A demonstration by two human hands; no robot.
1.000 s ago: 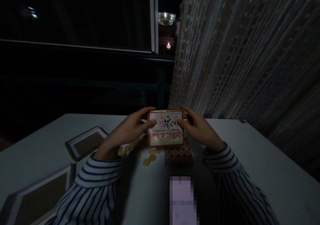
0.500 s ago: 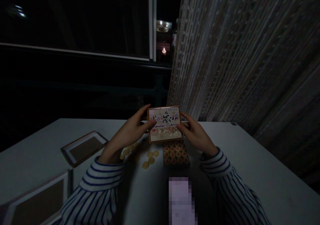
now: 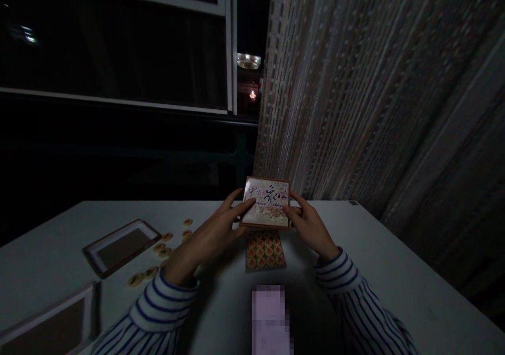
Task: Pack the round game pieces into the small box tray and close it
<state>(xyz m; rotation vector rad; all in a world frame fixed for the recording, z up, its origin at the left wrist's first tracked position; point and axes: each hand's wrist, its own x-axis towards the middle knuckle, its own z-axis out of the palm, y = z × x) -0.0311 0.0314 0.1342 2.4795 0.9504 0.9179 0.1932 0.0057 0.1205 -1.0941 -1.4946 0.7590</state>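
Note:
My left hand [image 3: 221, 226] and my right hand [image 3: 310, 226] grip a Chinese chess box [image 3: 265, 213] from its two sides. Both thumbs rest on its printed face, which tilts toward me. The box hovers above the table. Below it lies a tray of round chess pieces [image 3: 265, 253] in rows, with red characters; the box hides its far part. Several loose chess pieces [image 3: 160, 247] are scattered left of my left forearm.
An open framed box part [image 3: 92, 252] lies on the white table [image 3: 379, 271] at the left, and a second framed part [image 3: 90, 318] sits nearer me. A phone-like item [image 3: 270, 318], blurred out, lies in front. Behind the table hang a string curtain [image 3: 335, 81] and a dark window.
The view has shifted, and the box now leans further back. Loose pieces beside the tray no longer show; pieces with characters now show left of my left forearm. Both hands keep their grip.

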